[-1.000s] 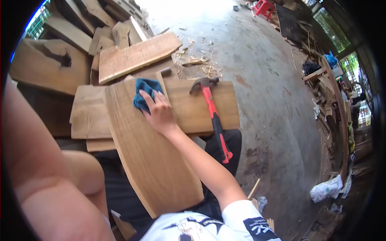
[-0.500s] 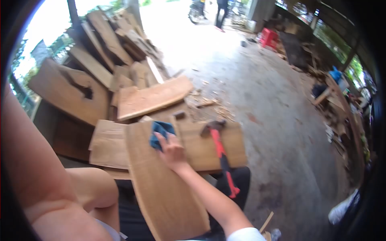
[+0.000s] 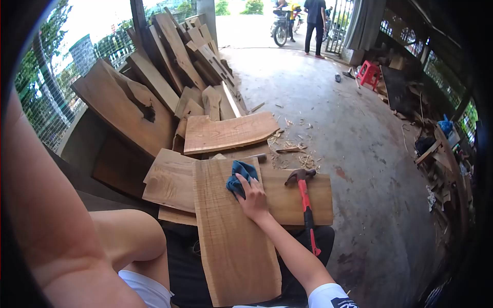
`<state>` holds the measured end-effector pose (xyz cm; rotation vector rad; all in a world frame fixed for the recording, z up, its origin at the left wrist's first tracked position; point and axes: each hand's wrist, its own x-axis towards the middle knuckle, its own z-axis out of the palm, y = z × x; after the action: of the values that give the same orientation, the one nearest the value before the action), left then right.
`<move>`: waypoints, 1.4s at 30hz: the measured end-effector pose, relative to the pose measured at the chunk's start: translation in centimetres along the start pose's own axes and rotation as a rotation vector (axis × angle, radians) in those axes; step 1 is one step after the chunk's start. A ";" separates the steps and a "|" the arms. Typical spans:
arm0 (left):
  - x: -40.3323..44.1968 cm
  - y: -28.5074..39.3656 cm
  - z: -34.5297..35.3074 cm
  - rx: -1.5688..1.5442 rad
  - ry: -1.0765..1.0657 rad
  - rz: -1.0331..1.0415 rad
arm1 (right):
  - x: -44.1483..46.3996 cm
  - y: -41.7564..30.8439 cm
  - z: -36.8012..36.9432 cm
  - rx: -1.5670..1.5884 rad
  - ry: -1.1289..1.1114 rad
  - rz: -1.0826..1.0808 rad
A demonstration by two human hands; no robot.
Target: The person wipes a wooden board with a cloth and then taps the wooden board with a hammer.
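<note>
My right hand [image 3: 251,197] is closed on a bunched blue cloth [image 3: 240,177], pressing it to the far end of a long wooden board [image 3: 233,246]. The board lies lengthwise toward me, over other flat pieces of wood. Beside the hand, on a crosswise wooden board [image 3: 280,205], rests a claw hammer [image 3: 305,200] with a red and black handle, its head pointing away from me. My left forearm [image 3: 51,205] rises large along the left edge; the hand at its end is outside the picture.
Many planks [image 3: 174,51] lean in a pile at the far left. A wide live-edge slab [image 3: 231,131] lies just beyond the board. Wood shavings [image 3: 303,149] litter the concrete floor [image 3: 364,169]. A red stool [image 3: 368,73] stands at the right; a person [image 3: 314,23] stands by the doorway.
The view has tilted up and turned left, so the scene sits further right and lower. My right hand keeps its grip on the cloth at about the same spot on the board.
</note>
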<state>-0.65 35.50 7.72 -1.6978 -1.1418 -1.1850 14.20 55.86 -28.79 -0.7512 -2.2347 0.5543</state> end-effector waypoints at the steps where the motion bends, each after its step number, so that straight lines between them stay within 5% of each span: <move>1: -0.2 -0.1 -0.3 0.001 0.014 -0.002 | 0.1 -0.1 0.0 -0.004 -0.004 -0.005; 9: -1.6 -0.5 -2.1 0.008 0.068 -0.016 | -3.1 -2.1 -2.6 0.044 -0.196 -0.228; 15: -2.5 -0.7 -2.1 -0.051 0.063 -0.027 | 0.6 1.0 -1.6 -0.023 -0.034 0.039; 23: -1.6 -3.7 -0.2 -0.206 0.053 0.069 | -2.2 -2.1 -1.8 0.068 -0.144 -0.159; 30: -2.5 -2.4 0.6 -0.231 0.141 0.056 | -1.5 -1.9 -0.4 0.013 -0.090 -0.102; 38: -0.9 -1.0 0.0 -0.220 0.205 0.120 | -2.9 -3.5 -2.2 0.154 -0.341 -0.242; 40: -4.4 1.2 5.8 -0.414 0.282 -0.297 | -1.8 -3.3 -2.5 0.151 -0.338 -0.308; 42: -9.2 1.7 8.5 -0.258 -0.096 -0.450 | 0.4 -1.6 -1.8 0.236 -0.318 -0.277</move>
<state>1.78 40.53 -3.65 -1.7527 -1.5397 -1.5959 14.72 55.21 -26.51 -0.2387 -2.4500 0.8255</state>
